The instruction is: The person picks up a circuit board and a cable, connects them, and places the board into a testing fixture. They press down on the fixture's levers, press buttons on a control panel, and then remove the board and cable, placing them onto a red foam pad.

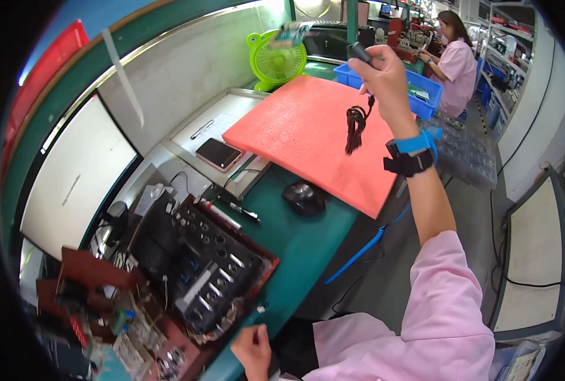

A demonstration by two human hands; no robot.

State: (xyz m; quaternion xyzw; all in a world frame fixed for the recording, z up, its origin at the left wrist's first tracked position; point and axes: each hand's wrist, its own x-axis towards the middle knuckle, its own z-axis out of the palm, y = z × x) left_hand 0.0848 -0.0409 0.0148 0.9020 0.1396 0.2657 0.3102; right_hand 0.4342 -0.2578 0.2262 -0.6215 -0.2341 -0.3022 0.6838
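The right hand [384, 73] is gripping a black plug [358, 51], its bundled cord [355, 130] dangling below the fingers over the orange foam pad [308, 136]. The left hand [252, 349] is resting loosely curled, holding nothing. The swinging cord could snag and slip free.

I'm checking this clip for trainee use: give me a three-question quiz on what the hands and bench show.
1. True or false: the right hand holds a black plug with a bundled cord hanging above the foam pad.
2. What lies on the green bench just below the pad's edge? A) mouse B) fan C) phone
3. Fill in: the left hand rests at the bench's near ____.

Key: 1 true. 2 A, the mouse. 3 edge.
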